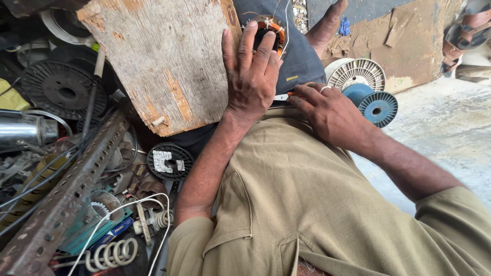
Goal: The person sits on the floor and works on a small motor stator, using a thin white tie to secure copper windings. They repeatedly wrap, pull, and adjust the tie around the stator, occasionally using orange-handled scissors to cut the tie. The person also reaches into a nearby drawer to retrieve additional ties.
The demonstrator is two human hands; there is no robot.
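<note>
My left hand [250, 76] lies flat, fingers spread, over a round motor stator [271, 26] with copper windings that rests on my grey-trousered leg. Its palm sits against the edge of a worn wooden board [163, 56]. My right hand [327, 110], a ring on one finger, is curled at my waist around a small orange-handled tool [292, 93]; only the tool's tip and a bit of metal show. My bare foot [327, 25] is visible beyond the stator.
Left of me lies a heap of parts: a perforated metal angle bar [66, 194], black wire spools [61, 89], a labelled spool [170, 161], white cable [117, 214], springs. Blue and white spools [376, 105] stand on the concrete floor to the right.
</note>
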